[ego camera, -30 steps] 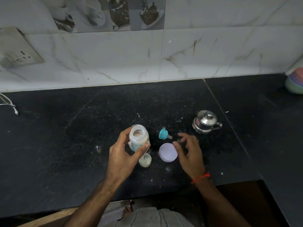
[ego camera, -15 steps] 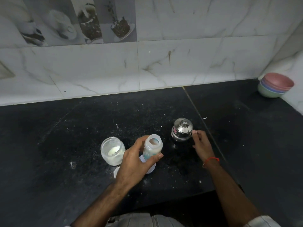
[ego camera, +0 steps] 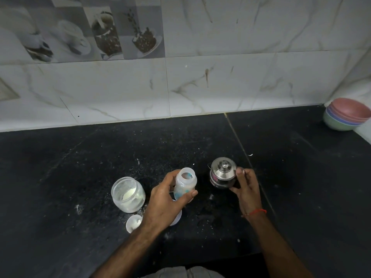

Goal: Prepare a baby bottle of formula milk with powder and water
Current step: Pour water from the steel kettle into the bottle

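Left hand (ego camera: 160, 203) clamps open baby bottle (ego camera: 184, 184) upright above bench (ego camera: 60, 177), mouth clear for filling. Right hand (ego camera: 246, 186) grips small steel kettle (ego camera: 221, 174) by handle side, likely for pouring water. Powder jar (ego camera: 128, 194) stands uncapped beside bottle.

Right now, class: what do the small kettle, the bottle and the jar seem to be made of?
Kettle: polished metal, probably steel, since it mirrors the light. Bottle: cloudy translucent plastic, with blue print showing through. Jar: clear with a threaded rim and white powder visible inside; glass or plastic, hard to tell.
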A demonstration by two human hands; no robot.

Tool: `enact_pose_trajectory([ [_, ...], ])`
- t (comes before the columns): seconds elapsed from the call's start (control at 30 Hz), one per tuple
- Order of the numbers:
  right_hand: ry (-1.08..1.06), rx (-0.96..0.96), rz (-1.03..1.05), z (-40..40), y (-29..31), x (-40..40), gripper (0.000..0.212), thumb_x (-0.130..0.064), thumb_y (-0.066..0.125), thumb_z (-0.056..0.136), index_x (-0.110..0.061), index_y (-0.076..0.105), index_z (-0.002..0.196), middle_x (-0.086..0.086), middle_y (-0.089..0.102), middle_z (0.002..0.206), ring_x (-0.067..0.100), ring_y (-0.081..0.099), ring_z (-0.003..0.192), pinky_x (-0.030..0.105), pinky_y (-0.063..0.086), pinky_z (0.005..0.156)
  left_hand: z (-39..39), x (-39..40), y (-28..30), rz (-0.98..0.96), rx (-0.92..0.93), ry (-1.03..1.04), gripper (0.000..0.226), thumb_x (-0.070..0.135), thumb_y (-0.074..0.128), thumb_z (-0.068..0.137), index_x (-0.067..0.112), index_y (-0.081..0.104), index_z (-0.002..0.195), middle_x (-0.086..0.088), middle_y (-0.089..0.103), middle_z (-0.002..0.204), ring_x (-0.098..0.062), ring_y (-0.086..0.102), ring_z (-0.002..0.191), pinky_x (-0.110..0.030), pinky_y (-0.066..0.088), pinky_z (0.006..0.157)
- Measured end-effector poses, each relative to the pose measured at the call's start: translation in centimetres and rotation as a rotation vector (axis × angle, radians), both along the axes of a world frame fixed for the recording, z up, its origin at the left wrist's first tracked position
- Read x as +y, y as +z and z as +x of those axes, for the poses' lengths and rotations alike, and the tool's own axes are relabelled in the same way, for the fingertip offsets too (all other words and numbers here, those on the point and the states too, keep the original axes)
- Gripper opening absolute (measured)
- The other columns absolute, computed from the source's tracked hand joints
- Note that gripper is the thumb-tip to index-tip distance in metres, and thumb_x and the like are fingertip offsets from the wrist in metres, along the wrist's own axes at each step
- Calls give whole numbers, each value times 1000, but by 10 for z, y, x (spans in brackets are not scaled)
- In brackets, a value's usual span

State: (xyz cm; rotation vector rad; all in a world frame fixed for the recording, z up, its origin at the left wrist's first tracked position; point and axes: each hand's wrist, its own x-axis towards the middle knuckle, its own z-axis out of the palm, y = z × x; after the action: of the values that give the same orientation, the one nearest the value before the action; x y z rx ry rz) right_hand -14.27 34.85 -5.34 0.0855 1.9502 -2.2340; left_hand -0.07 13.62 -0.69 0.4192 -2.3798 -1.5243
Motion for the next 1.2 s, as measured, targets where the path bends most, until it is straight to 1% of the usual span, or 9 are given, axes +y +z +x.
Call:
enact_pose_trajectory([
  [0.2,14,36,-36,10,19,15,44,-60,75,78,-23,62,97,-4,70,111,9,69,102,46,61,79,-3,7,-4,14,-2,-12,55,40,88,78,54,55,120,24,70,117,6,65,110,-8,49,86],
  [0.3,29,95,-1,19,30,20,13,-30,62,99,-20,59,91,-7,71,108,15,67,102,40,60,75,0,11,-9,20,-22,-39,55,42,88,79,47,58,125,21,71,119,3,66,111,-7,48,87],
  [0.4,45,136,21,30,47,21,16,-15,53,105,-17,57,90,-5,70,108,13,68,99,42,59,77,5,14,-12,30,-32,-66,55,40,87,80,39,60,128,21,71,119,4,66,112,-7,48,89],
  [0.47,56,155,19,39,62,21,18,-14,52,105,-17,57,88,-3,70,109,13,68,98,44,58,78,8,16,-12,23,-32,-83,55,39,87,81,37,60,129,21,70,120,5,65,114,-8,48,91],
  [0.6,93,212,54,54,88,21,18,-14,53,105,-17,58,87,-7,71,102,10,66,92,35,58,74,14,16,-13,-4,-42,-97,56,40,87,81,39,59,129,23,69,120,7,62,115,-7,47,91],
  [0.7,135,286,136,62,99,19,15,-16,57,103,-20,62,90,7,68,106,16,62,93,40,52,80,19,15,-12,-38,-46,-118,59,41,87,81,35,59,132,27,66,119,10,58,115,-5,46,90],
  [0.93,216,451,380,77,118,11,12,-12,62,100,-23,63,94,-6,68,103,6,64,92,15,50,80,28,14,-15,-32,-28,-150,62,39,88,79,30,61,135,21,70,121,5,62,114,-13,52,91],
  [1.07,216,501,494,80,120,7,2,-19,65,99,-17,65,98,-7,67,104,7,64,93,16,48,79,31,9,-15,-30,-31,-157,63,41,88,80,32,60,135,19,70,122,7,61,115,-13,52,90],
  [1.2,219,583,595,80,123,4,13,-34,63,96,-21,64,99,-11,65,104,11,61,93,23,47,81,32,6,-15,-28,-32,-168,62,41,88,79,33,61,134,19,70,121,7,60,115,-11,51,90],
])
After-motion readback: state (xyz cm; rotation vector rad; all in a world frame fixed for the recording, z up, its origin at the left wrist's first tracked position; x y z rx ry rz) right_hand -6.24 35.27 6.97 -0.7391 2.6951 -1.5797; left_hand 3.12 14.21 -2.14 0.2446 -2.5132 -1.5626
